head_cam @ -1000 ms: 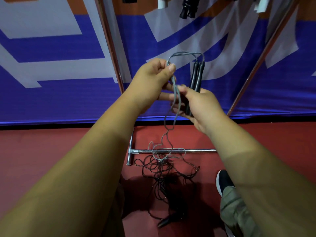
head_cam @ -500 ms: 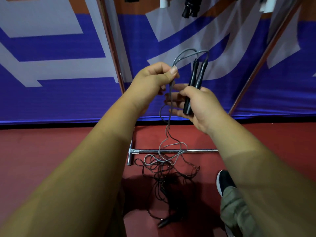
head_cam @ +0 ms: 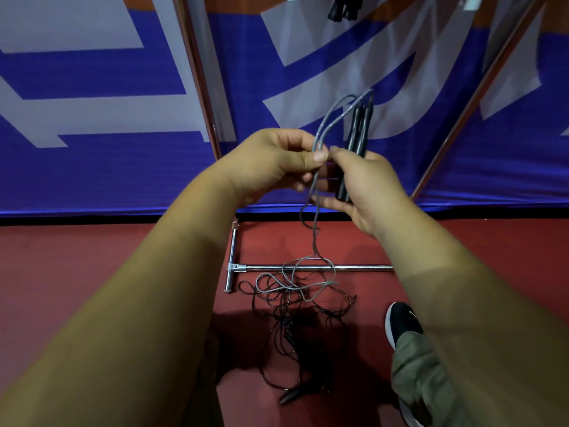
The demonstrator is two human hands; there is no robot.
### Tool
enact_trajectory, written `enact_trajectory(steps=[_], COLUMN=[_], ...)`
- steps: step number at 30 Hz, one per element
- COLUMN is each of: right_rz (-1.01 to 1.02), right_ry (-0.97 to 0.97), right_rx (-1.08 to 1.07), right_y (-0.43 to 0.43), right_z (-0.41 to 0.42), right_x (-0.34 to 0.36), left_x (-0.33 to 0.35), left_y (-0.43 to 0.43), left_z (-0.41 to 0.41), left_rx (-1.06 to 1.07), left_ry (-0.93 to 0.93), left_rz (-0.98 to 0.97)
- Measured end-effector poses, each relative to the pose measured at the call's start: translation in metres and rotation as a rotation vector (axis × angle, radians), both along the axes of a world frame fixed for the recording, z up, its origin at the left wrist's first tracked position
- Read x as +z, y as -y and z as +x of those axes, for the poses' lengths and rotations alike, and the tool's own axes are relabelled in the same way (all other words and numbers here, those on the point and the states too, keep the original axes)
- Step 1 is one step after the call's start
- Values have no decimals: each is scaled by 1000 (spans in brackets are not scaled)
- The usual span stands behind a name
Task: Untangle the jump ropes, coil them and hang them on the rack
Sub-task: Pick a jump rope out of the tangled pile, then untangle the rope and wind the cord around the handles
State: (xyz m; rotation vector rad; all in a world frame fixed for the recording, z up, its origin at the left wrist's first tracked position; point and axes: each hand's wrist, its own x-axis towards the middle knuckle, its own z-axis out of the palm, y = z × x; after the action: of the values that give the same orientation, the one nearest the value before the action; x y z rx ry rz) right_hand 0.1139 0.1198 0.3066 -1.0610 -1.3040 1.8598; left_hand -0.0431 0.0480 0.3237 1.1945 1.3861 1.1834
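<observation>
Closer now to my right hand (head_cam: 369, 186) gripping the handles (head_cam: 357, 140), my left hand (head_cam: 271, 161) pinches the grey rope (head_cam: 319, 132), coiling; the next loop needs slack.

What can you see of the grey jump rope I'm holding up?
The grey jump rope is a thin, plastic-looking cord with two slim black handles. The right hand grips both handles together, nearly upright. The cord arcs out of their tops, passes through a pinch of the left hand, then hangs to the red floor, where it lies in loose loops across the rack's chrome base bar, mixed with a black rope.
</observation>
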Motion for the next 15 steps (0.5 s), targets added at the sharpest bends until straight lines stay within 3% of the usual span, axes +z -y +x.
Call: enact_trajectory(steps=[3,8,15], right_rz=[18,-3,14], right_ry=[21,-21,-39], right_rx=[67,189,292], right_y=[3,11,16], right_z=[-1,0,0], right_x=[-2,-1,-1], left_x=[0,2,1], left_y=[1,5,9], left_z=[-2,-8,-11], left_rx=[113,260,232], left_ry=[-140,-170,-21], left_rz=[-10,-106,-164])
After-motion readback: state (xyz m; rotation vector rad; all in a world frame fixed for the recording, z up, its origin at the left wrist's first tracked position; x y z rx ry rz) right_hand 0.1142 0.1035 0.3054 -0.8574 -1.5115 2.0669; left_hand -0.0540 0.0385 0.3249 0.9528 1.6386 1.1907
